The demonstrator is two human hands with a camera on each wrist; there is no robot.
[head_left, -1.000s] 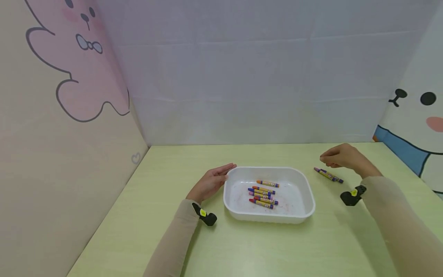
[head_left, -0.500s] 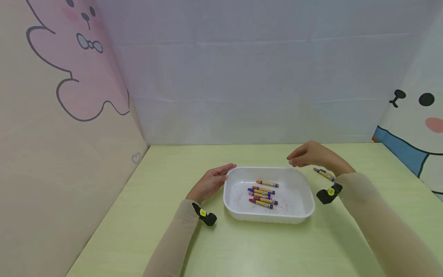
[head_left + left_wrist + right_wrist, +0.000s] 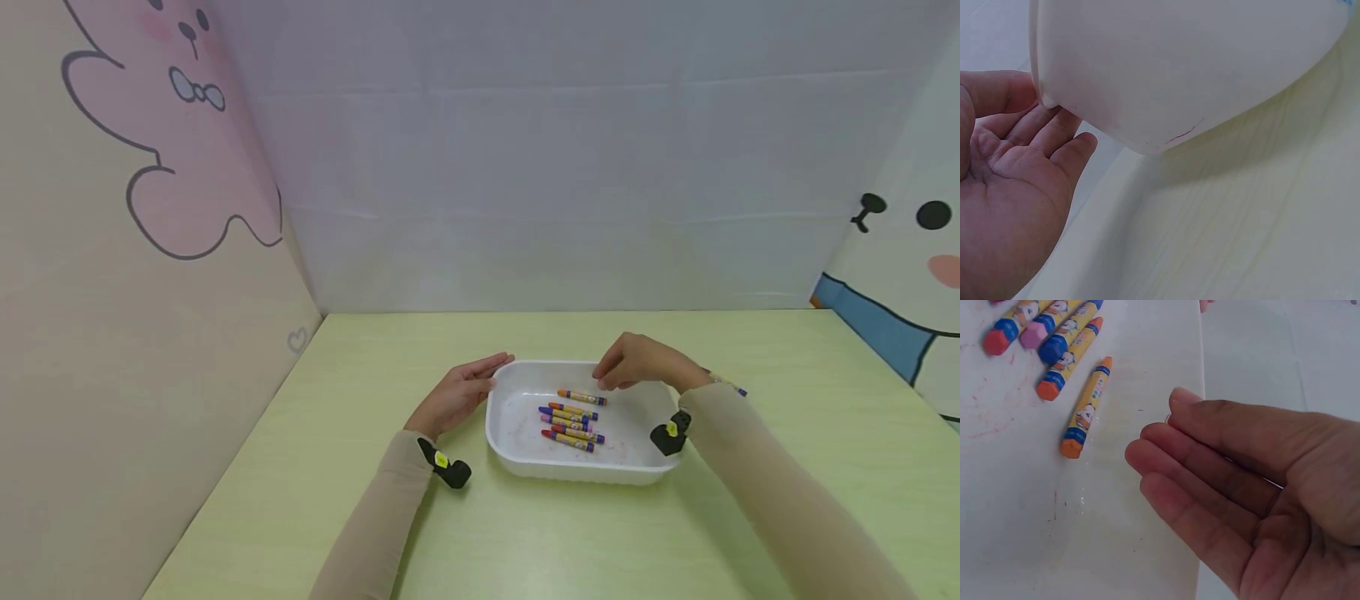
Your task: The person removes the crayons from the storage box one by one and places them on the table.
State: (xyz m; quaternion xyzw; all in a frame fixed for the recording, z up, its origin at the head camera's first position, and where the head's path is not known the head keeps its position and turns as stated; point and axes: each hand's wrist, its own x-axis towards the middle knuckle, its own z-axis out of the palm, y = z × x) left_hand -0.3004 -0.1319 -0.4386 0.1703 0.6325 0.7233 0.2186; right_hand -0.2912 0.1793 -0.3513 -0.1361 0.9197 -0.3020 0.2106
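A white plastic tray (image 3: 585, 472) holds several yellow-wrapped crayons lying side by side, with orange, blue, pink and red ends. My left hand (image 3: 452, 400) rests at the tray's left far corner, thumb against the rim and fingers extended along the outside. In the left wrist view the fingers (image 3: 1054, 128) reach behind the tray wall. My right hand (image 3: 637, 362) is over the tray's far right part, fingers loosely bent. In the right wrist view nothing shows between its thumb and fingers, and an orange crayon (image 3: 1087, 412) lies closest to the fingertips.
On the pale yellow-green table (image 3: 570, 542), right of the tray, lie crayons (image 3: 727, 383) partly hidden behind my right wrist. A whitish wall (image 3: 525, 208) stands along the table's far edge. Cartoon-printed panels (image 3: 198, 167) rise at both sides.
My right hand has moved left from above the crayons on the table, then lowered over the tray. My left hand, the tray and the crayons in it stay in place.
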